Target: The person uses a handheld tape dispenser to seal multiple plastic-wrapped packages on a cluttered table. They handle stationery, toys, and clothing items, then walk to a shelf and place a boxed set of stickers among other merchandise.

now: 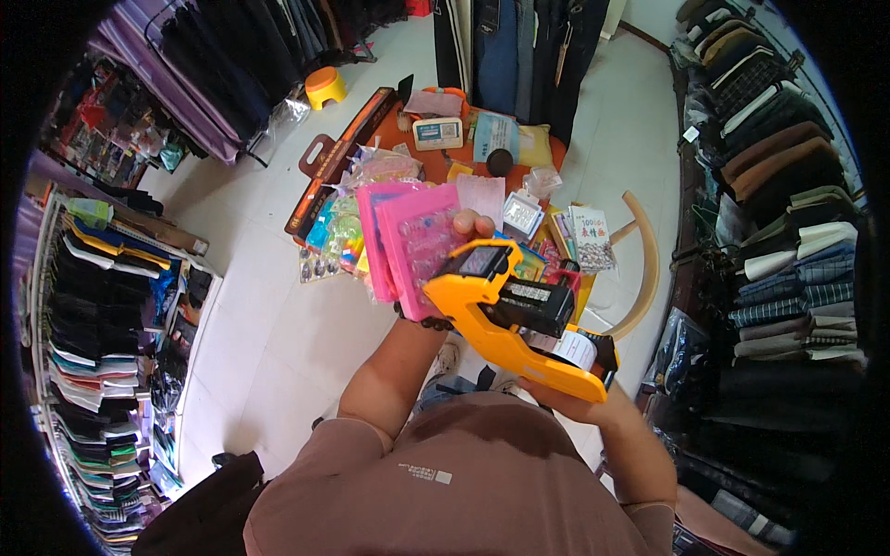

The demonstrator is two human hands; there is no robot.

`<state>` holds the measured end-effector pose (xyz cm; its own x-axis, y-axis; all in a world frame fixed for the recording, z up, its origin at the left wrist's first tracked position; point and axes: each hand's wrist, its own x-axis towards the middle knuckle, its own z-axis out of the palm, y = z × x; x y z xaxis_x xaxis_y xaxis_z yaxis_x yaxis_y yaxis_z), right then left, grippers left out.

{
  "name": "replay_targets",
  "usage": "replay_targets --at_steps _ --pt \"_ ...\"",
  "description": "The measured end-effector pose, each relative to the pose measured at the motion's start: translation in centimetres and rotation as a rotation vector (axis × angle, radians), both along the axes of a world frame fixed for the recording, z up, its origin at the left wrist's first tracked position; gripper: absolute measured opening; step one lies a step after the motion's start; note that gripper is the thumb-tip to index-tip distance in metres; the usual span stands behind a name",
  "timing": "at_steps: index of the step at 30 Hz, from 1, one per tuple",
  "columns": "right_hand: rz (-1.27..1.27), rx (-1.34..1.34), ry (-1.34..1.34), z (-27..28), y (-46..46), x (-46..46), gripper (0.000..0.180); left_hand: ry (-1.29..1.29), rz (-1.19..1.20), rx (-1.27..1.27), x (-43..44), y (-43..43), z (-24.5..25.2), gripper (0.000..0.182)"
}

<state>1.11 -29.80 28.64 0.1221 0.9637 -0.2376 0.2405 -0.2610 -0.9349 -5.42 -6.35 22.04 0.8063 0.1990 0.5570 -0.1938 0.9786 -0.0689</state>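
Observation:
My left hand (474, 224) holds several flat pink packs (417, 250) with clear blister fronts; its fingertips show over their right edge, and the rest is hidden beneath. A dark bead bracelet (437, 324) circles that wrist. My right hand (556, 401) grips a yellow and black price label gun (514, 326) near its lower end, mostly hidden behind it. A white label roll (573, 347) sits in the gun. The gun's front end lies over the right edge of the pink packs; whether it touches them I cannot tell.
An orange table (455, 165) ahead bears bagged goods (386, 167), a white stand with a printed code (438, 133), a dark round lid (500, 162) and a book (591, 236). A curved wooden chair part (646, 271) stands right of it. Clothes racks and shelves (799, 278) flank both sides; a yellow stool (325, 87) stands behind.

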Motion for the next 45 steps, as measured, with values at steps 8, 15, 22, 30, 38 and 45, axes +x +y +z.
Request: replay_targets --at_steps 8,15,22,30,38,45 --pt "-0.217 0.072 0.26 -1.6 -6.1 1.5 0.035 0.093 -0.057 -0.182 -1.6 0.5 -1.1 0.039" --pt "-0.778 0.114 0.463 -3.5 -13.8 0.4 0.041 0.63 0.189 0.146 -5.1 -0.1 -4.6 0.052" --pt "-1.182 0.107 0.501 -8.0 -18.6 -0.3 0.038 1.216 0.455 0.304 -5.2 -2.4 -7.9 0.046" --pt "-1.269 0.153 0.516 -10.5 -19.0 0.9 0.033 1.33 0.533 0.286 0.2 5.0 -11.5 0.038" --pt "-1.525 0.098 0.561 -10.1 -15.9 0.7 0.03 1.29 0.415 0.746 13.3 10.5 -18.9 0.032" --pt "-1.573 0.12 0.52 -10.7 -14.1 2.1 0.027 1.355 0.533 1.513 19.7 11.2 -23.8 0.044"
